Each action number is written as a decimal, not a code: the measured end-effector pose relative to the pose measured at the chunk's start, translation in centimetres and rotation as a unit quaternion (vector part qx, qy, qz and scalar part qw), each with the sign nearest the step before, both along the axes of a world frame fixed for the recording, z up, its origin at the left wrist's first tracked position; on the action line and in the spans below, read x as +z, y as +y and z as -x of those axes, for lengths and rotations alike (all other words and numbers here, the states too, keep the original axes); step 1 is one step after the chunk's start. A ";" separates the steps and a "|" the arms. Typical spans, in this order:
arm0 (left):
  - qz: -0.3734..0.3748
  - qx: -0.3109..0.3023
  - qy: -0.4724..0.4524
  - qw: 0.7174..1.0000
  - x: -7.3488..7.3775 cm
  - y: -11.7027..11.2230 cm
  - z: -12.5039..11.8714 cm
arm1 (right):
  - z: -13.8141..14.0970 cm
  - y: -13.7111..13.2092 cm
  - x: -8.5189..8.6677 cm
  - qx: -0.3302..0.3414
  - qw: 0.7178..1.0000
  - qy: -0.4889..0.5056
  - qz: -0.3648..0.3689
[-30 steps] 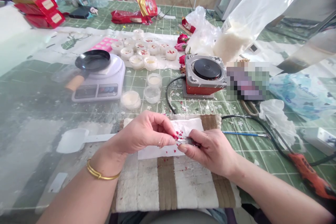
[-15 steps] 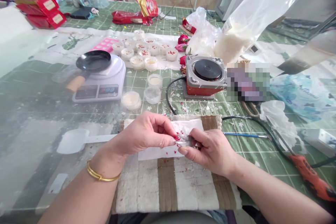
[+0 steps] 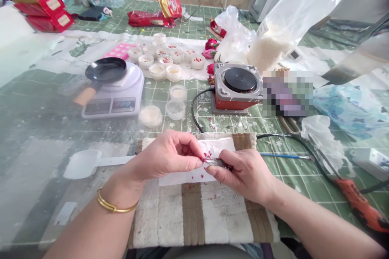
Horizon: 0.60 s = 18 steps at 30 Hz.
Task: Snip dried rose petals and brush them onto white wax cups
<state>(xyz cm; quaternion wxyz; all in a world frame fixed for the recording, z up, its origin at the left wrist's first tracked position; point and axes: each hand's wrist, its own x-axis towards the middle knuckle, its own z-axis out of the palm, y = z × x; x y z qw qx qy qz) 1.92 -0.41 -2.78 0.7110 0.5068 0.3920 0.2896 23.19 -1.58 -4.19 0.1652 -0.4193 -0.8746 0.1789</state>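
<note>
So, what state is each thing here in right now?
Left hand, pinching a red piece
Right hand, gripping a metal tool
White paper, spread out, strewn with red bits
Striped towel, spread flat
Scale, display unreadable
Frying pan, resting on the scale
Hot plate, upright; on or off cannot be told
Clear bag, standing, partly filled
Pale cups, several topped with red flecks
Blue brush, lying down

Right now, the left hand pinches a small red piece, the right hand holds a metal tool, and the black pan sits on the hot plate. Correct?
Not quite: the black pan sits on the kitchen scale, not the hot plate, as the head view shows. The rest stands.
</note>
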 end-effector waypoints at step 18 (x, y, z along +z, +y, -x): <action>-0.190 0.015 0.231 0.954 -0.5 -0.3 0.1 | -1.4 1.0 1.3 0.043 0.986 -0.130 -0.090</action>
